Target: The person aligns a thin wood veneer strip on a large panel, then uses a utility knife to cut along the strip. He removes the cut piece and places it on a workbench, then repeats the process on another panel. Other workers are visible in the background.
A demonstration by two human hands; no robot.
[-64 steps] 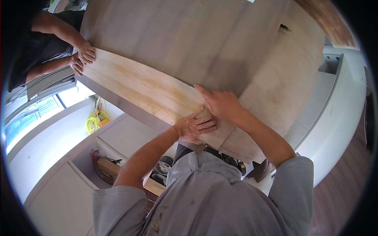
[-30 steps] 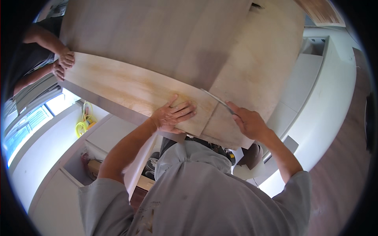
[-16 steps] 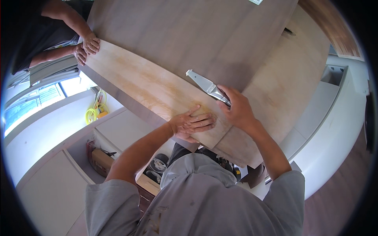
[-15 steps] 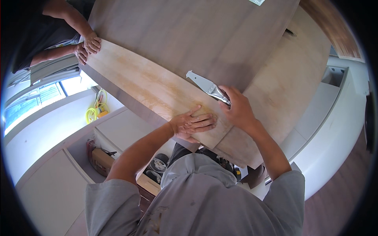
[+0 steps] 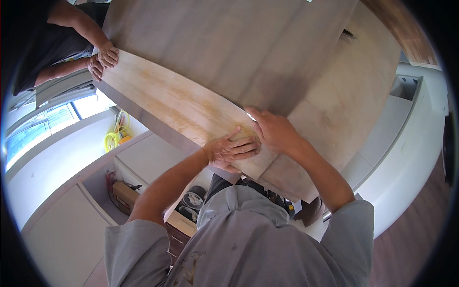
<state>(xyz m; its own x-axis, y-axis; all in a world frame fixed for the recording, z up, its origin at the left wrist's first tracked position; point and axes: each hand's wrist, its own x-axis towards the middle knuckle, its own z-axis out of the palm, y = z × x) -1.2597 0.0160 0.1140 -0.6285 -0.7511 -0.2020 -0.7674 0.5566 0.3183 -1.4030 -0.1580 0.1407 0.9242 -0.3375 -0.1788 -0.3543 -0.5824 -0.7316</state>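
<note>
A long pale plank (image 5: 177, 107) runs from a co-worker's hands (image 5: 103, 60) at its far left end to the near end, where the left hand (image 5: 232, 149) lies flat, fingers spread, touching the right hand (image 5: 272, 131), clenched on a barely visible blade.

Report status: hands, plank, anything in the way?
Left hand flat on light plank. Right hand at its upper edge. Co-worker's hands hold the far end.

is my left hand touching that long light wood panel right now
Touching. The head view shows the left hand pressed flat on the light wood panel, fingers spread with no gap visible.
</note>
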